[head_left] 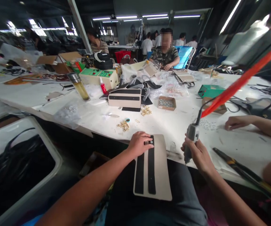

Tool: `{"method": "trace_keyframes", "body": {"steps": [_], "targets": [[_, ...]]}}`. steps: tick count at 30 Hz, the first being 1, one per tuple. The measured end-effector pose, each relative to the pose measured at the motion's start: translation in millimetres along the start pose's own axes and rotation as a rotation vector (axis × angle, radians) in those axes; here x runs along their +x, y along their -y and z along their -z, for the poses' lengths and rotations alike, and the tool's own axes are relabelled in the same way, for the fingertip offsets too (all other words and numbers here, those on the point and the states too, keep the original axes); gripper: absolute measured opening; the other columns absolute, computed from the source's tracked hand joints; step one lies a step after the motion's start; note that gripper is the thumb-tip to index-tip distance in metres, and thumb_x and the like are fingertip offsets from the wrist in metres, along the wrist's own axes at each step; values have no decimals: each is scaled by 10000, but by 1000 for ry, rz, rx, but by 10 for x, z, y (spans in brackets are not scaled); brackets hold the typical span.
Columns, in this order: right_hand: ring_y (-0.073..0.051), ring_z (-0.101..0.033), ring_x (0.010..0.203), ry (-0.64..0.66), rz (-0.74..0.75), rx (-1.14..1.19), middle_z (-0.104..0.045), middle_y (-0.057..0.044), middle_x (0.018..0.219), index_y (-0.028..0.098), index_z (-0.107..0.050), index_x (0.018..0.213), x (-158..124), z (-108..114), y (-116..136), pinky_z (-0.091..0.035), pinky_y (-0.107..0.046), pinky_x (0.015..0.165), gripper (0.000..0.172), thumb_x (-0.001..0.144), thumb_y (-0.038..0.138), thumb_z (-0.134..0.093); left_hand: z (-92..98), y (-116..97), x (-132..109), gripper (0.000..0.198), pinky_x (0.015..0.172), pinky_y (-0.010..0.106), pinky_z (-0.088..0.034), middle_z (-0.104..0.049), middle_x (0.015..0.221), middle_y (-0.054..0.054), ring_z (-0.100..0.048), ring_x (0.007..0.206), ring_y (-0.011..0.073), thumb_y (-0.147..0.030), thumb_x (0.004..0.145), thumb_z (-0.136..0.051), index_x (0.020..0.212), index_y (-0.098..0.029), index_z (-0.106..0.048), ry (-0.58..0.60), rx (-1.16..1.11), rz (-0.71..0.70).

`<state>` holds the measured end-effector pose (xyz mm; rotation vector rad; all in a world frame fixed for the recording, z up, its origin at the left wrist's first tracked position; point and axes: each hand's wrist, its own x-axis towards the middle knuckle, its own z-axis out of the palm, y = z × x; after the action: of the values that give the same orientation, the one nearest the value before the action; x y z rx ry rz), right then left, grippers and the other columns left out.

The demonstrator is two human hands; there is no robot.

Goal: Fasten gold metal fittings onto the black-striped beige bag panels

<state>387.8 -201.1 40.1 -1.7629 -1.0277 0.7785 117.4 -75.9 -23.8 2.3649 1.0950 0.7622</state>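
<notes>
A beige panel [160, 169] with two black strips [151, 172] lies across my lap, its far end by the table edge. My left hand [139, 145] grips that far end, thumb and fingers around a small round metal piece [152, 142] on one strip. My right hand [200, 153] is closed around a grey and black electric screwdriver [192, 139], held tip down to the right of the panel and apart from it. A red coiled cord [244, 78] runs up from the tool. Gold-coloured hardware [124, 126] lies in small heaps on the table ahead.
The white table [97, 121] carries a box of small metal parts [167, 103], another strapped panel [124, 98], a red bottle [102, 86], a jar [79, 86] and a green box [211, 91]. At right are pliers-like long handles [239, 169] and a co-worker's hand [239, 122]. A white bin [57, 158] stands left.
</notes>
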Motion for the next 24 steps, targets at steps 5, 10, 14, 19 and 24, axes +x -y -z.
{"method": "trace_keyframes", "body": {"steps": [5, 10, 14, 19, 24], "targets": [[-313, -698, 818, -98, -12, -398, -727, -75, 837, 234, -582, 942, 30, 303, -553, -512, -403, 730, 588, 858, 811, -516, -18, -2, -25, 318, 1117, 502, -456, -792, 1183, 23, -639, 1206, 293, -337, 753, -921, 1056, -295, -834, -35, -9, -1], [-379, -713, 993, -162, -4, -451, -739, -127, 1023, 217, -602, 1156, -28, 375, -656, -546, -447, 804, 629, 850, 766, -567, -56, 19, -70, 338, 1127, 505, -447, -789, 1187, 25, -636, 1208, 288, -336, 745, -928, 1065, -289, -830, -72, -18, -12], [-505, -618, 1236, -385, 83, -464, -651, -245, 1334, 135, -555, 1411, -229, 304, -572, -537, -617, 964, 855, 829, 759, -607, -71, 26, -95, 331, 1127, 505, -439, -794, 1179, 18, -630, 1212, 290, -365, 747, -926, 1054, -286, -831, -90, -34, -13], [-429, -431, 1490, -401, 721, -691, -410, -150, 1652, 304, -371, 1637, -612, -1, -667, -412, -622, 1173, 761, 942, 363, -674, -62, 21, -110, 324, 1146, 502, -413, -796, 1179, 11, -626, 1217, 282, -382, 761, -914, 1058, -282, -828, -89, -60, -13], [-363, -510, 1453, 153, 1169, -958, -477, -99, 1629, 359, -507, 1565, -662, -398, -995, -523, -526, 1055, 692, 926, 98, -458, -85, 44, -126, 322, 1148, 514, -404, -792, 1195, 23, -619, 1237, 302, -390, 758, -911, 1053, -287, -831, -88, -91, 1]]}}
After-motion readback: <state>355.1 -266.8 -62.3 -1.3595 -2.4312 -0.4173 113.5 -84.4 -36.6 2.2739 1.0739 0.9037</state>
